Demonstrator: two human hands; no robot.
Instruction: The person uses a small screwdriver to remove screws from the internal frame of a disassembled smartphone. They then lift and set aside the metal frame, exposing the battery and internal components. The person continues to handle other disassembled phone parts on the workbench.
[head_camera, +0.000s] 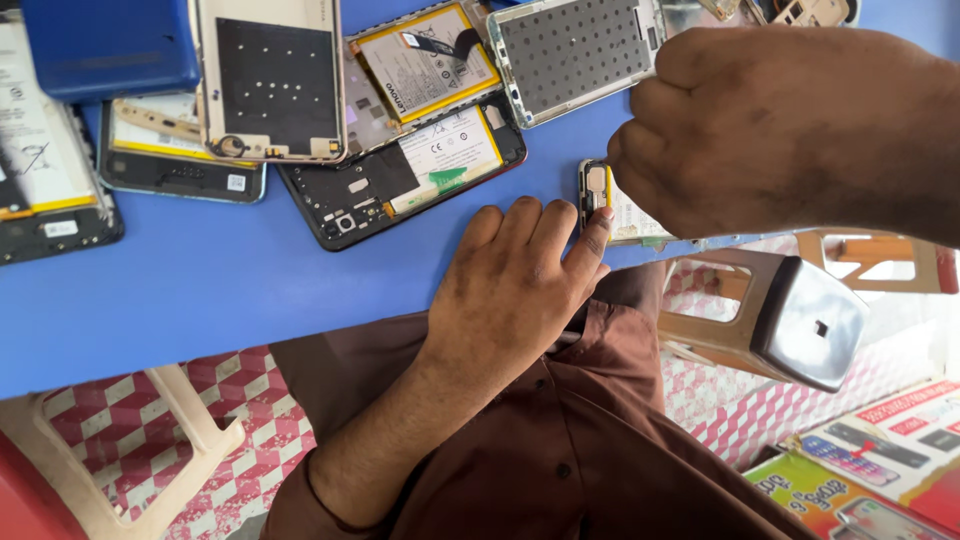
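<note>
Opened phone (612, 205) lies at the blue table (200, 290) edge, battery exposed. My left hand (515, 275) pins its near end, fingers flat, grasping nothing. Right hand (790, 125) is clenched over its far side; contents hidden, cannot tell. Judged: prying step; next needs steady leverage. More gutted phones (400, 160) lie left of it.

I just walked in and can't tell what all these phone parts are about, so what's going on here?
A person in a brown shirt is working on an opened phone at the near edge of a blue table. The left hand steadies it, fingertips on its end, while the right hand is closed over it from above; whether it grips a tool is hidden. Several other dismantled phones with exposed batteries lie farther back.
</note>
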